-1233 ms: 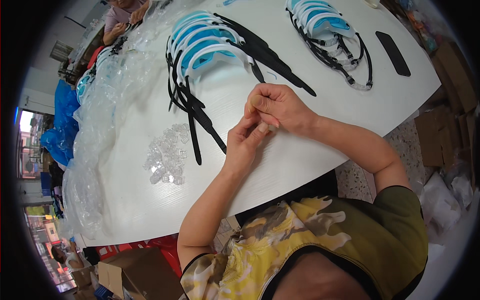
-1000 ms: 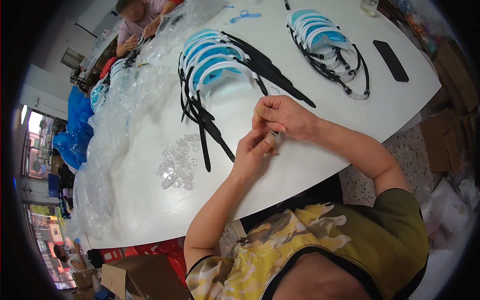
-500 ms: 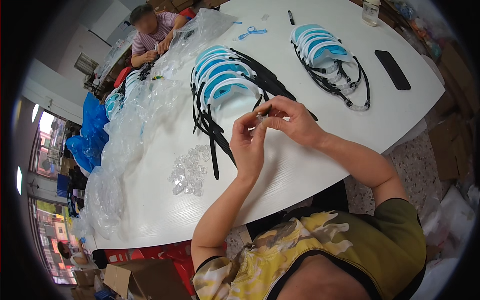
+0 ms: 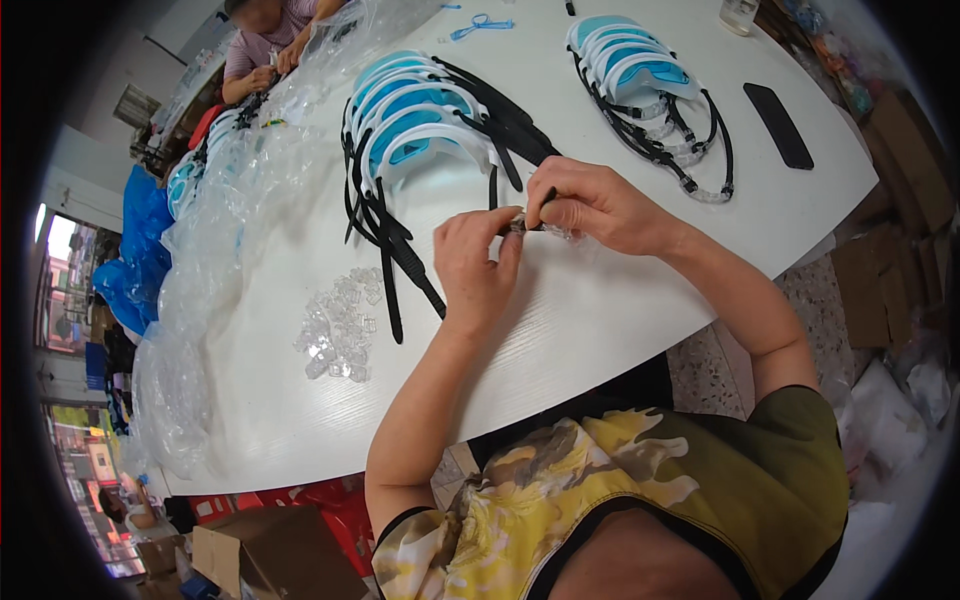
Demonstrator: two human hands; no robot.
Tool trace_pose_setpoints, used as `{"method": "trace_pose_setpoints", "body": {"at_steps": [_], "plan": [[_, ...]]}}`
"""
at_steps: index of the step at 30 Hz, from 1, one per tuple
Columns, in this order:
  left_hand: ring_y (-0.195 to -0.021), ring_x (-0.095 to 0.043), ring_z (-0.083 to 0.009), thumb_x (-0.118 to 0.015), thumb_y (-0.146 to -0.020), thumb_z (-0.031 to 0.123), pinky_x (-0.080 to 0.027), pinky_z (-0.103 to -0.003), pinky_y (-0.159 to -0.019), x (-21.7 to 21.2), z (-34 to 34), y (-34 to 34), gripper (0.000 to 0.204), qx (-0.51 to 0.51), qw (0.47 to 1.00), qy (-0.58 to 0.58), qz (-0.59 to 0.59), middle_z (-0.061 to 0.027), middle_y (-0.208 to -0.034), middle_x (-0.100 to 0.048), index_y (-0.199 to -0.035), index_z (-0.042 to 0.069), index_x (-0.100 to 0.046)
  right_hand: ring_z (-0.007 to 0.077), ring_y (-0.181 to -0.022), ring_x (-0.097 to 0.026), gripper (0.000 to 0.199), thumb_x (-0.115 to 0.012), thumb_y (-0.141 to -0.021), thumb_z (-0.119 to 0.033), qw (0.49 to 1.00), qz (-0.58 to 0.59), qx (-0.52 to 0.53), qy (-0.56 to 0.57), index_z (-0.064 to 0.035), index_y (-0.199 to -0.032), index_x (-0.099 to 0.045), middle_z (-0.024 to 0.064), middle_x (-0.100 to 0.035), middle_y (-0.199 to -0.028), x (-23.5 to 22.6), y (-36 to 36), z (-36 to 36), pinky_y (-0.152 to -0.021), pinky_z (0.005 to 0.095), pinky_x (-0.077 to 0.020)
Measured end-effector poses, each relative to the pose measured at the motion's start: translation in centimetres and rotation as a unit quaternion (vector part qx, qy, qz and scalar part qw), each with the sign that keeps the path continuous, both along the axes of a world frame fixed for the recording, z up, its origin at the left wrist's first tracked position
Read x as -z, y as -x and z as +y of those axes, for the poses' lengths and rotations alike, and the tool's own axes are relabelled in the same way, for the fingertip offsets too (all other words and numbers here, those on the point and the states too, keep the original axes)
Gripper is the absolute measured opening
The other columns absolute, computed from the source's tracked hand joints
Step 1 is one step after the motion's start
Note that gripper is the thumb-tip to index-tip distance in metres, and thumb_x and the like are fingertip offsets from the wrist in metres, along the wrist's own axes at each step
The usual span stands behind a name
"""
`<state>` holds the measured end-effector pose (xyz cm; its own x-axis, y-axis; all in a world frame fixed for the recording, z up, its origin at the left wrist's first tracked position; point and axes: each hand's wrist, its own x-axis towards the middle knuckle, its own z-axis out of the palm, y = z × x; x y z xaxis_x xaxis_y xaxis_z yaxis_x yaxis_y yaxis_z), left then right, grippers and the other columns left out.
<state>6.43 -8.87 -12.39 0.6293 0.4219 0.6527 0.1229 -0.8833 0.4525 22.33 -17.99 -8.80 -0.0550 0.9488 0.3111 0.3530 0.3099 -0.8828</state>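
My left hand [image 4: 475, 265] pinches a small clear plastic buckle [image 4: 517, 226] with a dark strap running into it. Right beside it, the closed fingers of my right hand [image 4: 605, 212] grip the black strap end [image 4: 547, 198]; another bit of clear plastic shows under them. Just beyond my hands, several swim goggles [image 4: 415, 118] with white frames and blue lenses stand nested in a row, black straps trailing on both sides. A heap of loose clear buckles [image 4: 340, 325] lies left of my left forearm. How the strap threads through the buckle is too small to tell.
A second row of goggles [image 4: 630, 65] with joined straps sits at the far right, near a black phone [image 4: 778, 125]. Clear plastic sheeting [image 4: 225, 270] covers the table's left edge. A co-worker [image 4: 265, 45] handles things at the far left. A light blue cord [image 4: 482, 27] lies at the back.
My hands have drawn slightly apart, the right one shifting right with the strap end. The view has shifted, so the table's things appear higher and farther left.
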Motion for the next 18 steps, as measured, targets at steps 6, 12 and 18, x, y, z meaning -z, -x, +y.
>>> {"method": "trace_pose_setpoints", "body": {"at_steps": [6,12,18], "plan": [[-0.085,-0.054,-0.0183,-0.058,-0.071,0.000,-0.039,-0.029,-0.080,1.3,-0.6,0.6,0.023,0.010,0.987,0.163,0.011,-0.0086,-0.092,-0.058,-0.094,0.003,-0.055,0.0094,-0.076,-0.048,0.015,-0.061,-0.076,-0.007,0.982,0.187,0.010,0.035,-0.0018,-0.090,-0.058,0.0025,-0.050,-0.091,2.5,0.5,0.8,-0.066,0.0209,-0.0405],[-0.094,-0.052,-0.0163,-0.060,-0.076,0.002,-0.040,-0.027,-0.082,2.2,-0.4,0.7,0.035,0.131,0.926,0.354,-0.022,-0.0100,-0.099,-0.053,-0.106,-0.002,-0.043,0.0077,-0.074,-0.048,0.016,-0.062,-0.077,-0.013,0.976,0.206,0.035,0.057,-0.0014,-0.087,-0.059,0.0013,-0.053,-0.083,2.1,-0.1,0.9,-0.065,0.0197,-0.0398],[-0.087,-0.050,-0.0127,-0.064,-0.075,0.007,-0.040,-0.025,-0.078,2.7,-0.9,0.0,0.026,0.136,0.911,0.383,-0.076,-0.0055,-0.092,-0.054,-0.096,0.000,-0.050,0.0065,-0.073,-0.046,0.022,-0.058,-0.080,-0.024,0.977,0.213,0.005,0.014,-0.0023,-0.085,-0.058,0.0004,-0.053,-0.085,2.3,0.6,1.0,-0.064,0.0193,-0.0385]]}}
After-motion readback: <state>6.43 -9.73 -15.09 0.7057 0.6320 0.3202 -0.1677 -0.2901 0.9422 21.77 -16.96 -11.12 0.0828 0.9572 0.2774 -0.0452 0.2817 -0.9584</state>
